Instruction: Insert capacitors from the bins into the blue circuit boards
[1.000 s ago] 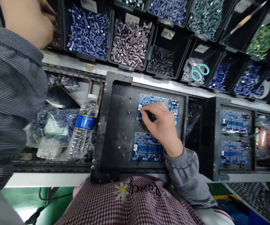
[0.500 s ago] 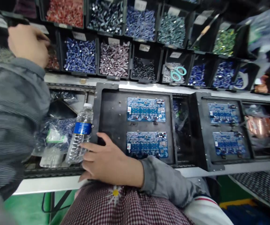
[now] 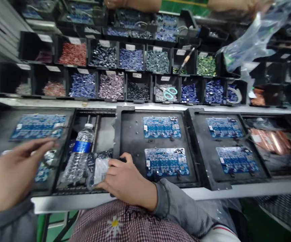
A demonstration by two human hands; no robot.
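My left hand [image 3: 19, 168], smeared by motion, hovers over the left black tray [image 3: 71, 117]. Its thumb and forefinger come together in a pinch; anything between them is too small to make out. Beneath and beyond the hand lie blue circuit boards [image 3: 39, 126], partly covered by it. My right hand [image 3: 129, 181] has its fingers wrapped over the left wall of the middle black tray [image 3: 127, 134]. In that tray sit an upper circuit board [image 3: 161, 127] and a lower circuit board [image 3: 167, 162]. Between these trays a clear plastic bottle [image 3: 82, 147] with a blue label lies beside a plastic-wrapped packet [image 3: 101, 169].
Two rows of black bins hold small components [image 3: 72, 53]. Scissors [image 3: 169, 93] with turquoise handles lie in one bin. Another tray [image 3: 198, 134] with two boards stands to the right, near copper-coloured material [image 3: 271, 141]. Another person's forearm [image 3: 140, 5] shows at the top.
My left hand has come down from the component bins to over the left tray. The view has shifted left and up. The gap between bottle and middle tray has widened, my right hand still on its wall.
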